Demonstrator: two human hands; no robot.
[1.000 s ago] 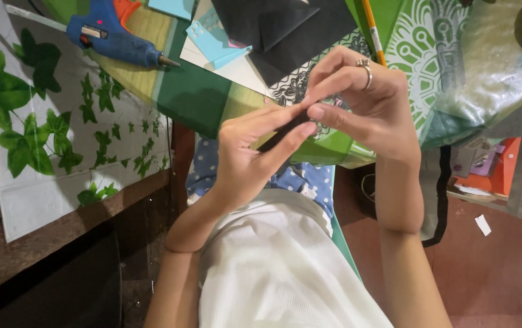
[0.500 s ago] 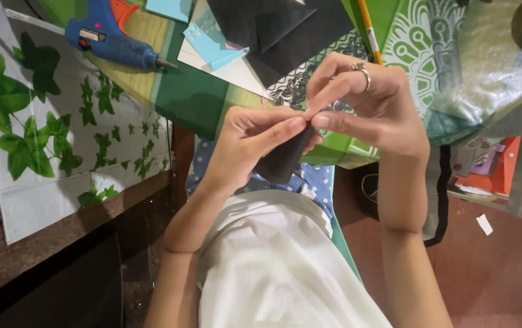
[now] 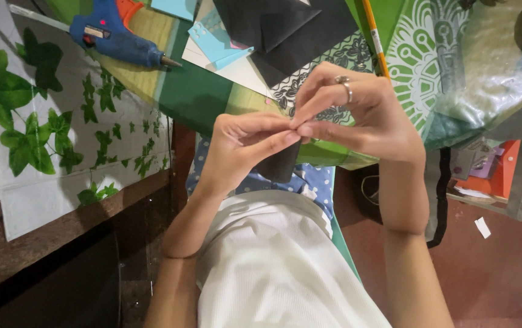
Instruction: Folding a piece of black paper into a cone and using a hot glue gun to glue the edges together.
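Note:
My left hand (image 3: 239,146) and my right hand (image 3: 358,115) meet fingertip to fingertip over the near edge of the table. Between them they pinch a small piece of black paper (image 3: 279,165), which hangs down below the fingers. A ring sits on one finger of the right hand. Under the hands lie a green sheet (image 3: 203,97) and a black-and-white patterned sheet (image 3: 358,51). Larger black paper (image 3: 291,30) lies farther back on the table.
A blue glue gun (image 3: 115,39) lies at the back left, nozzle pointing right. A leaf-print white covering (image 3: 36,121) spreads at the left. A yellow pencil (image 3: 375,39), light blue paper (image 3: 212,39), a green-and-white patterned sheet (image 3: 425,54) and clear plastic (image 3: 491,67) lie at the back.
The black paper piece has turned from edge-on between the fingers to hanging flat below them. Both hands have drawn closer together, fingertips now touching.

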